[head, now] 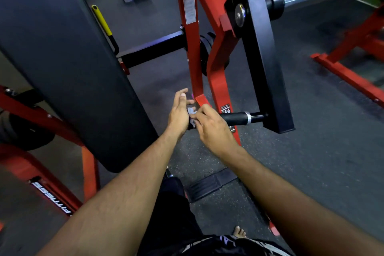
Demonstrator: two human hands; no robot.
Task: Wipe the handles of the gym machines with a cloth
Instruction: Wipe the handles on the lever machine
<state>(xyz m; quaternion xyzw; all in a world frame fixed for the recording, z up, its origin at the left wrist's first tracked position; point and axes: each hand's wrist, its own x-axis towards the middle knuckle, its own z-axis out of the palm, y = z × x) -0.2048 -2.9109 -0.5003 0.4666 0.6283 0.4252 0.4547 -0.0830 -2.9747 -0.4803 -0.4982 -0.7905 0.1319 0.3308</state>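
Just right of your hands, the handle [236, 118] runs left to right, its free end under your right hand [209, 129], the nearer one. Both hands pinch the small cloth [191, 111]; left hand [179, 113] has fingers half-straightened. Slide rightward along the grip.

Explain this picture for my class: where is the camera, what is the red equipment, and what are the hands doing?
The camera sits on the person's head, looking down along both arms. The red frame is a gym weight machine; the big black slab on the left is its pad. A black handle sticks out sideways from the machine's black arm. The left hand and right hand meet at the handle's free end, holding a small pale cloth between them. The right hand pinches the cloth. The floor is dark rubber matting.
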